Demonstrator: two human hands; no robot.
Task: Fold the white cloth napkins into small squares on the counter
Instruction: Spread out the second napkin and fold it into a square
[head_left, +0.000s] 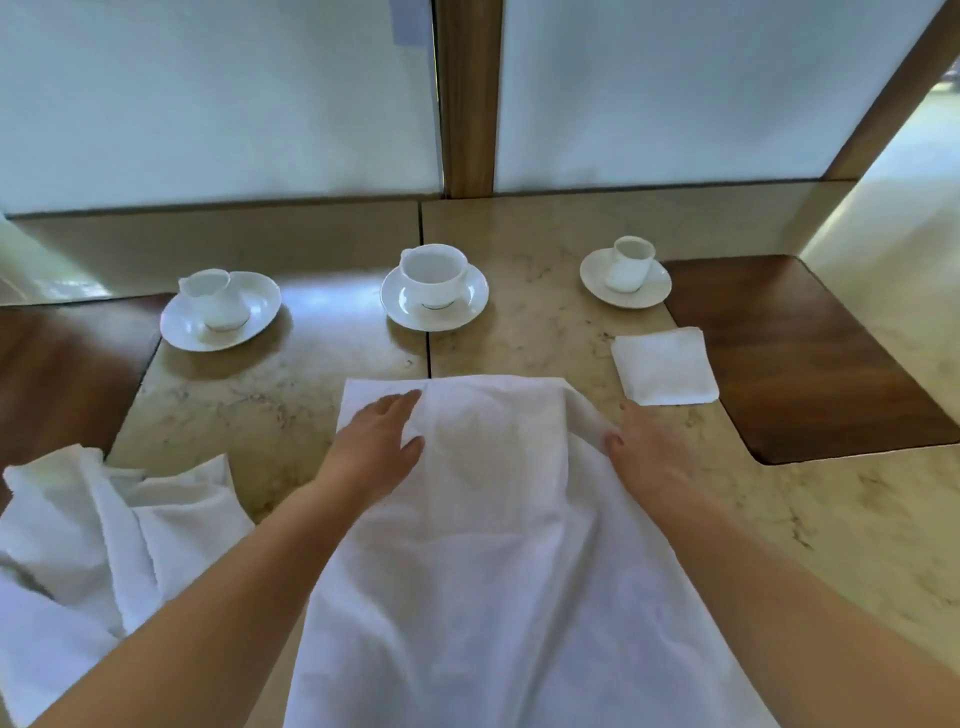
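Observation:
A large white napkin (498, 545) lies spread on the marble counter (249, 410) in front of me, running from mid-counter down past the near edge of the view. My left hand (376, 441) rests flat on its far left part, fingers together and pointing right. My right hand (647, 447) sits at the napkin's far right edge, where the thumb and fingers appear to pinch the cloth. A napkin folded into a small square (665, 366) lies to the right, beside a wooden inlay. A heap of crumpled white napkins (98, 540) lies at the left.
Three white cups on saucers stand in a row across the back: left cup (221, 309), middle cup (434, 286), right cup (626, 275). Dark wooden inlays (810, 364) flank the marble at right and left. A frosted glass wall rises behind.

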